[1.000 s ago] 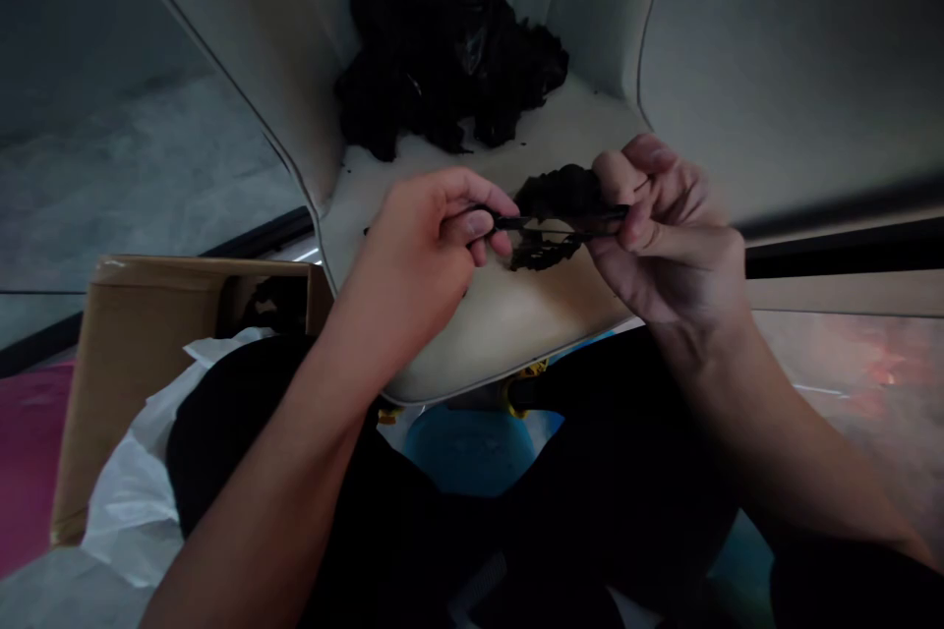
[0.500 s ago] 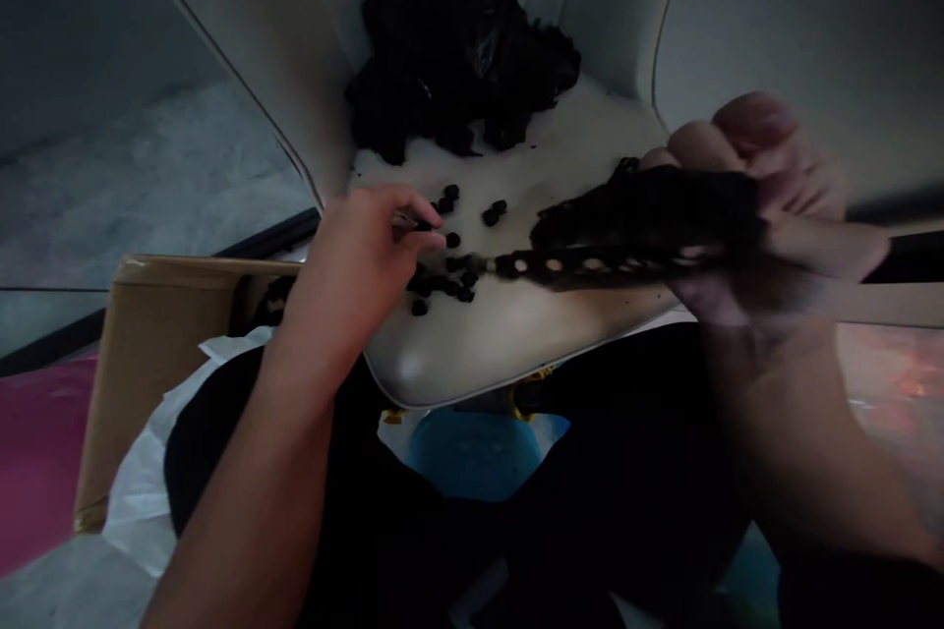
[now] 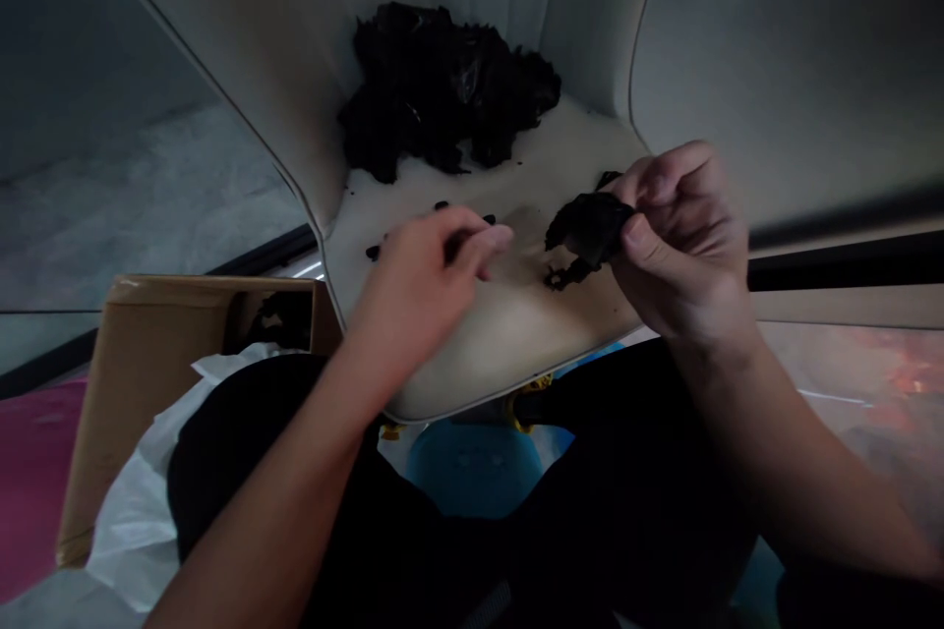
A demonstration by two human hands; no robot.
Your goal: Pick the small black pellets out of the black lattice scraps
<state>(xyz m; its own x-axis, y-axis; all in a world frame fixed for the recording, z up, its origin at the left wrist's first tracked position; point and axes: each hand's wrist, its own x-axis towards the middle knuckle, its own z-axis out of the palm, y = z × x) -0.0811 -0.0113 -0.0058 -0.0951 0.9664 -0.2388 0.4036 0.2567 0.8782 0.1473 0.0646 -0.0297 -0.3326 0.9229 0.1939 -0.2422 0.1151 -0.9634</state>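
My right hand (image 3: 689,236) pinches a crumpled black rubbery strip (image 3: 590,228) between thumb and fingers. A thin ragged end of the strip, with a small hole in it, hangs over the pale chair seat (image 3: 472,354). Left of it, my left hand (image 3: 432,265) is over the seat with thumb and fingers drawn together. Whatever those fingertips may hold is hidden. Small black rubbery pieces (image 3: 373,253) lie around and partly beneath my left hand.
A heap of torn black rubbery scraps (image 3: 442,93) rests at the back of the seat. On the left stands an open cardboard box (image 3: 147,344) with black material inside and a white plastic bag (image 3: 140,501) beside it. Something blue (image 3: 472,462) shows below the seat.
My right hand has come left and inward, and the strip, earlier stretched out with a row of holes showing, is now bunched up. My left hand has moved right, covering most small pieces.
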